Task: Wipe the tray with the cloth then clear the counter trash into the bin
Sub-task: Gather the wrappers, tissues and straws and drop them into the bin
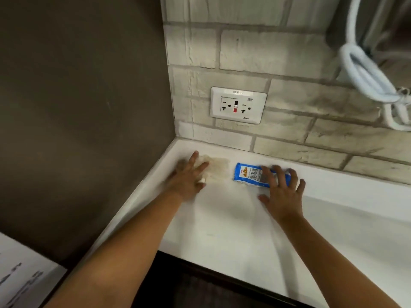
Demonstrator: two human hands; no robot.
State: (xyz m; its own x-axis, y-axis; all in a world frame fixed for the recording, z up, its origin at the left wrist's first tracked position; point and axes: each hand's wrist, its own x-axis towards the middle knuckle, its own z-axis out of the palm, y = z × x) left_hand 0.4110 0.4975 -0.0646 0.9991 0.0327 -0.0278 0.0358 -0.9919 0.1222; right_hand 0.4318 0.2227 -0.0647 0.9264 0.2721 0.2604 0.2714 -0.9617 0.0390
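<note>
From the head view, I'm pressing my left hand (189, 176) flat, fingers straight, on the crumpled pale wrapper (214, 170) in the counter's (222, 230) far left corner. My right hand (282, 192) is hovering with fingers spread, fingertips touching the blue snack packet (249, 174) lying near the back edge, below the wall socket (238, 105).

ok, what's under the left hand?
A crumpled pale wrapper or tissue on the white counter, sticking out past the left hand's straight fingers. The part beneath the palm is covered and blurred. The right hand rests spread-fingered on the blue packet.
</note>
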